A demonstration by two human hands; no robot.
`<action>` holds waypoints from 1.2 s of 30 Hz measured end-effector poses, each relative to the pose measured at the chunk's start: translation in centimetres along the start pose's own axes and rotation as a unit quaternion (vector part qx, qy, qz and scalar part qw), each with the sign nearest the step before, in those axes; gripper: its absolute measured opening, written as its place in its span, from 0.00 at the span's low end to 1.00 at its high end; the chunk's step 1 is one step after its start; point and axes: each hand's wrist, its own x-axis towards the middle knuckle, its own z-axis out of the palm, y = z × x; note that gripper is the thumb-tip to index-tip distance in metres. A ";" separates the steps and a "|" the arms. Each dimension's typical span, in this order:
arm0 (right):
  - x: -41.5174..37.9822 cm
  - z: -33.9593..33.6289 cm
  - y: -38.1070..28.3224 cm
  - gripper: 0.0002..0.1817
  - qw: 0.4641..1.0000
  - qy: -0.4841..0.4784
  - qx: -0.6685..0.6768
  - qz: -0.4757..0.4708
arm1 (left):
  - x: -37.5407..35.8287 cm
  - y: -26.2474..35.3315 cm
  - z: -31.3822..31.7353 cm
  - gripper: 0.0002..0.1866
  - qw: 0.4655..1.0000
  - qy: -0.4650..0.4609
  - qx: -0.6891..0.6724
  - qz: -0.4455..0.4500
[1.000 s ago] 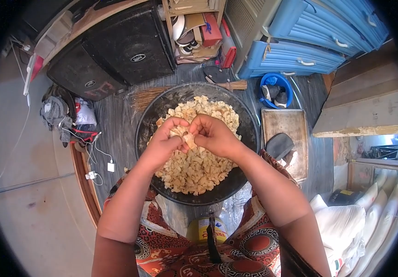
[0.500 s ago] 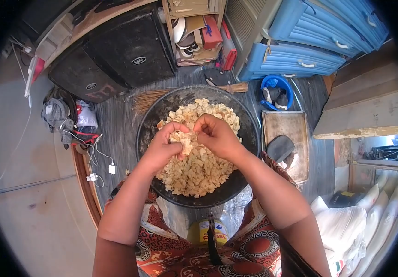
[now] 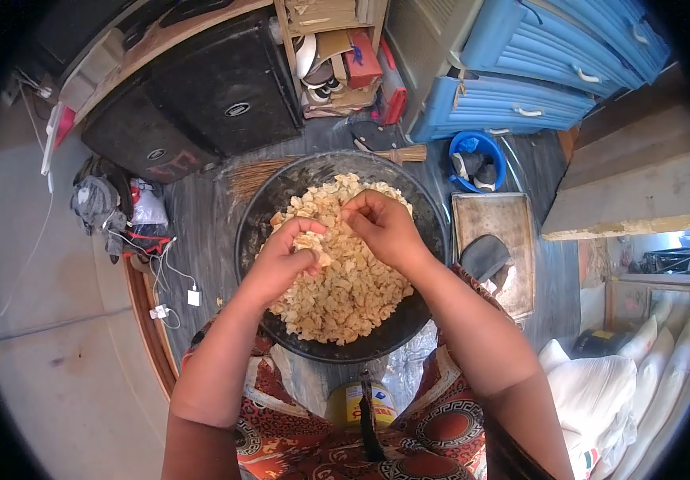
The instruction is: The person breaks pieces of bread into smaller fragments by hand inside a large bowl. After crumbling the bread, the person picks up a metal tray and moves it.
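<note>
A wide black basin sits in front of me, holding a heap of pale, torn pieces that look like bread. Over the heap's left side, my left hand is closed around a larger chunk of bread. To its right, my right hand is bent in a pinch, thumb against fingers, just above the heap. Whatever lies between those fingertips is too small to make out. A gap separates the two hands.
Behind the basin lies a straw broom, near a large black speaker. On the right are a blue bucket with shoes and a worn metal tray. A yellow tin stands between my knees.
My right hand has moved slightly up and right, away from the left hand, so the gap between them has widened. My left hand still holds the bread chunk.
</note>
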 end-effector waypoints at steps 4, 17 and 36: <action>-0.9 0.1 -1.9 0.12 0.986 -0.012 -0.123 -0.112 | 0.1 -0.2 -0.2 0.20 0.997 -0.016 -0.072 -0.024; -1.5 1.4 -1.6 0.10 0.970 -0.084 -0.192 -0.122 | 0.1 -0.2 0.2 0.16 0.997 -0.046 0.052 -0.020; -0.7 0.9 0.1 0.10 0.980 -0.143 -0.107 -0.090 | -0.5 0.0 0.5 0.13 0.955 0.018 0.295 0.035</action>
